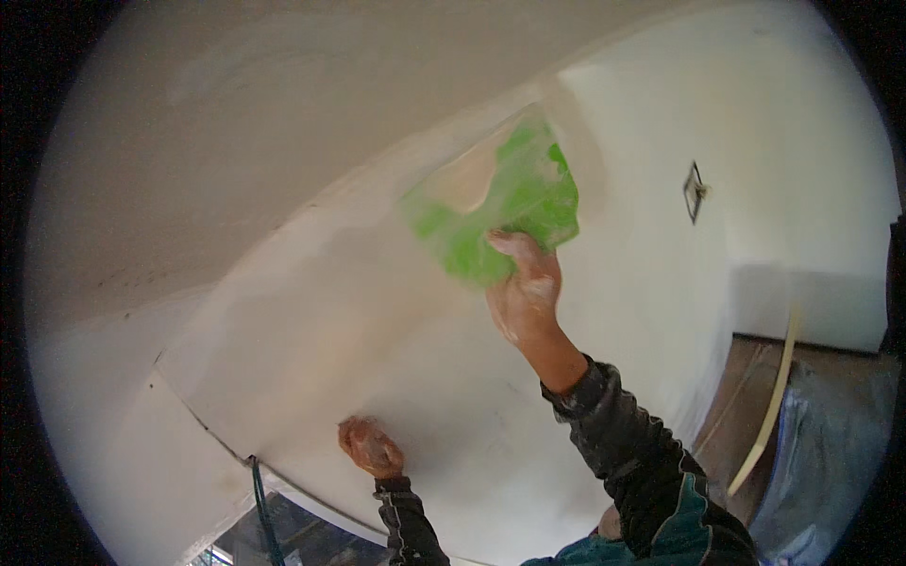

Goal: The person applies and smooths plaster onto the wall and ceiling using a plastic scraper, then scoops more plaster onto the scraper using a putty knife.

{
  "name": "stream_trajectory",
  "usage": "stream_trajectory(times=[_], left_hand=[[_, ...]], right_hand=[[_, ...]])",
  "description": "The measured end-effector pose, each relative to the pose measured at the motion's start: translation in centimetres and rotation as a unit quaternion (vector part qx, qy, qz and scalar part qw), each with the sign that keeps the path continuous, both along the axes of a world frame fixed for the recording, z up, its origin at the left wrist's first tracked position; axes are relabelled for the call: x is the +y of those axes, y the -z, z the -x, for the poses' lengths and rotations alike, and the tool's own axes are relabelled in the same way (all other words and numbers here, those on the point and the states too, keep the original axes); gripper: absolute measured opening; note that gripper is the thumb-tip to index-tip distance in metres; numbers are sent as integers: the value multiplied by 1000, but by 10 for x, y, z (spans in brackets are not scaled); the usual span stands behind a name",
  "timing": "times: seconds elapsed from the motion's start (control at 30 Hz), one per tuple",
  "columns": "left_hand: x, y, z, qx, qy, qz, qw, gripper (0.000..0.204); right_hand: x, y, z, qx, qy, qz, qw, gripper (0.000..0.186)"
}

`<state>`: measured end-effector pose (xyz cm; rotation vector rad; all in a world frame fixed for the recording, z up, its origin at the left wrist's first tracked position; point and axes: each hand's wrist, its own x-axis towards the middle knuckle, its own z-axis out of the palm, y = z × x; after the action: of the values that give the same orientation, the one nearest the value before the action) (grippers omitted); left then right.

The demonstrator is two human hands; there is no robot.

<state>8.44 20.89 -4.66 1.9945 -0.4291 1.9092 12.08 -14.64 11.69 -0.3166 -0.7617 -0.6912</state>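
My right hand (pixel 527 291), dusted with white, is raised and wrapped round the lower edge of a wide green plastic spreader (pixel 533 193). A pale patch of plaster (pixel 475 177) coats part of its face. The spreader's far edge lies close to the seam where the white wall (pixel 453 363) meets the ceiling (pixel 236 141); blur hides whether it touches. Lower and to the left, my left hand (pixel 371 447) is closed in a fist in front of the wall. Whether anything is inside that fist, I cannot tell.
An open electrical box (pixel 695 191) with wire ends sits in the wall at right. A pale curved strip (pixel 769 410) stands at lower right beside grey-blue plastic sheeting (pixel 826 462). A dark cord (pixel 261 505) hangs near an opening (pixel 316 538) at lower left.
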Motion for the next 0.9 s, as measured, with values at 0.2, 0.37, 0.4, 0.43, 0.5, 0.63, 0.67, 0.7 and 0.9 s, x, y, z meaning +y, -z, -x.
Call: stream_trajectory(times=[0.2,0.37,0.4,0.43,0.5,0.63,0.67,0.7,0.9], left_hand=[[-130,-3,21,101,107,90,985,47],[-234,66,59,352,531,202,744,82],[-232,73,78,388,576,343,632,76],[-239,88,87,417,608,472,483,70],[-240,109,93,487,564,476,467,62],[-237,113,90,499,501,496,504,46],[-244,107,75,495,512,486,506,45],[-243,103,70,494,502,494,510,45],[-208,97,67,525,481,546,441,45]], right_hand=[[-9,96,34,143,524,81,836,23],[14,198,84,277,-96,53,955,24],[22,208,100,300,-80,103,945,25],[18,228,111,330,-42,147,931,26],[12,265,128,378,-30,164,911,27],[-28,326,144,345,-48,299,888,57],[-70,365,121,265,-58,332,903,55],[-91,388,128,322,-91,335,881,52],[-110,593,150,493,184,718,455,34]])
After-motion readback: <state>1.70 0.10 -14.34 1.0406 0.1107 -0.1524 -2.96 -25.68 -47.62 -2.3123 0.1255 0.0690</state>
